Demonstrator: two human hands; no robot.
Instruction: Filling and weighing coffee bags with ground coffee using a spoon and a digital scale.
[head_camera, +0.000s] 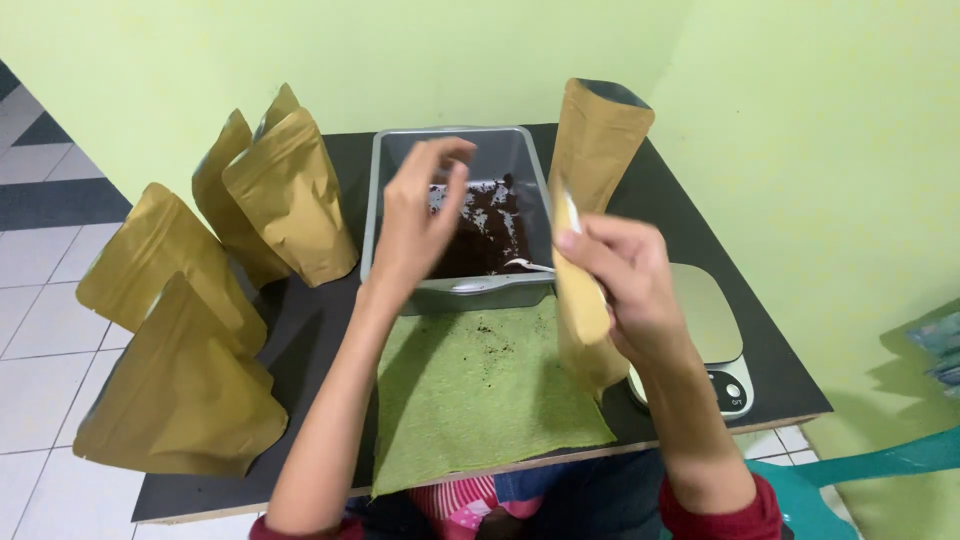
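My right hand grips a tall open gold stand-up pouch by its side, holding it upright just right of a grey rectangular tray. The tray holds dark brown crumbly powder and a white spoon. My left hand hovers over the tray's left half with fingers loosely apart, holding nothing. A green cloth with a few dark crumbs lies in front of the tray.
Several filled gold pouches stand along the left of the black table, two large ones nearest me. A digital kitchen scale sits at the right front edge. A teal plastic chair is at lower right.
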